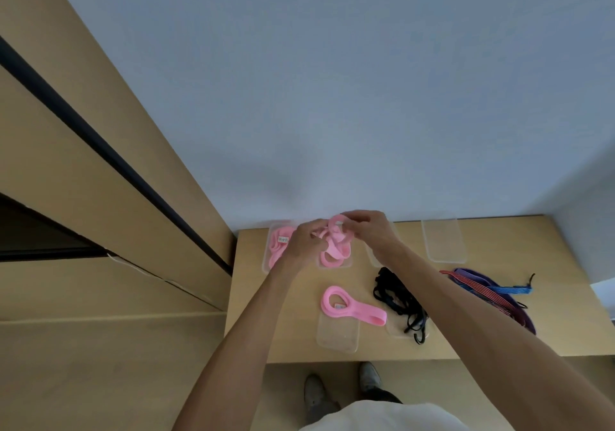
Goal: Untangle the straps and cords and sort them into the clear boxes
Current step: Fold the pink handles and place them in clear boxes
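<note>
Both hands gripping pink strap (pixel 336 242) above far clear box (pixel 334 261) at 12 o'clock of surface (pixel 466 340): right hand (pixel 367 229) fingers pinching top loop, left hand (pixel 304 242) seemingly pinching strand at 9 o'clock, tangle dangling between.

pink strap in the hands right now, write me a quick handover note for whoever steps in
Left hand and right hand both pinch a tangled pink strap above the far boxes.
Done: pink straps lie in the far-left clear box.
Left: finish untangling the held strap and box it. A looped pink strap lies partly over the near clear box. Black cords are piled mid-table. Purple, red and blue straps lie tangled at the right. The far-right clear box looks empty.
</note>
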`<state>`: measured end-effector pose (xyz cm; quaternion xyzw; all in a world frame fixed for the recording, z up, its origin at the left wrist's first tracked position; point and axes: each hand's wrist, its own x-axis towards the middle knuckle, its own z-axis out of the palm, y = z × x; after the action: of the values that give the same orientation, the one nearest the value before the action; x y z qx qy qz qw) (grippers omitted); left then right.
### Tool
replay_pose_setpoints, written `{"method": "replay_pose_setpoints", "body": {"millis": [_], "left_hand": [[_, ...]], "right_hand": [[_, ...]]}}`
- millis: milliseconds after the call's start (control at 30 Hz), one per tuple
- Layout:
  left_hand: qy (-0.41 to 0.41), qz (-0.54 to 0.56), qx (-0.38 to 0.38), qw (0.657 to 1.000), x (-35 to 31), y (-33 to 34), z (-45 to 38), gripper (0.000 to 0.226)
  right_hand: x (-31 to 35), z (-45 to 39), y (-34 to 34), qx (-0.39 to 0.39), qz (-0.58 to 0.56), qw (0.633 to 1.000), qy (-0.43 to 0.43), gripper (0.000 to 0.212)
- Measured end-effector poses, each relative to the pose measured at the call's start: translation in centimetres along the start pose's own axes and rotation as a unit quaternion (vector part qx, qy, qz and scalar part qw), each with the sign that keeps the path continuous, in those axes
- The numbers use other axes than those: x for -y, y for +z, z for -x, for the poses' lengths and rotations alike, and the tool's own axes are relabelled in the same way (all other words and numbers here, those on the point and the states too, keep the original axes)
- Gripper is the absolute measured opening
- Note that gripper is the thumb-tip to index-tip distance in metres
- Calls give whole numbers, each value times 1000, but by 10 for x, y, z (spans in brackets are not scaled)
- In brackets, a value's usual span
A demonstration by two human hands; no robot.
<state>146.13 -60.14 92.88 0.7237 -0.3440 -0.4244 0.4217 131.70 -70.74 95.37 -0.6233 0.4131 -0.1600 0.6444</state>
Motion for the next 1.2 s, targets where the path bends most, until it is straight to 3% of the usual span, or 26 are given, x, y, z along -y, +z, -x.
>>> {"method": "replay_pose_setpoints", "body": {"millis": [100, 200, 333, 500, 700, 800, 900, 1000, 1100, 1200], "left_hand": [[23, 3, -11, 1000, -2, 7, 5, 31], [36, 19, -33, 999, -1, 10, 6, 5], [-7, 73, -41, 996, -3, 7, 8, 17], [-1, 98, -57, 994, -7, 5, 7, 21], [18, 72, -105, 992, 0, 2, 6, 22], [12, 69, -91, 993, 3, 2, 9, 23], [6, 57, -118, 991, 4, 2, 9, 18], [12, 58, -186, 981, 2, 1, 9, 12], [17, 61, -210, 976, 0, -3, 8, 14], [20, 71, -206, 976, 1, -8, 7, 17]], "right_hand": [[4, -1, 5, 13, -59, 998, 2, 29], [3, 1, 10, -27, -65, 997, 7, 27], [1, 5, 12, -75, -46, 996, 2, 30], [-2, 11, 8, -107, -87, 990, 31, 23], [-4, 15, 5, -126, 132, 982, -50, 5], [-9, 13, 6, -160, 155, 974, -48, 10], [-14, 13, 7, -124, 126, 983, -44, 15], [-15, 16, 13, -27, 10, 999, 30, 33], [-16, 18, 21, 11, -92, 994, 53, 11], [-17, 18, 24, -4, -60, 998, 37, 14]]}}
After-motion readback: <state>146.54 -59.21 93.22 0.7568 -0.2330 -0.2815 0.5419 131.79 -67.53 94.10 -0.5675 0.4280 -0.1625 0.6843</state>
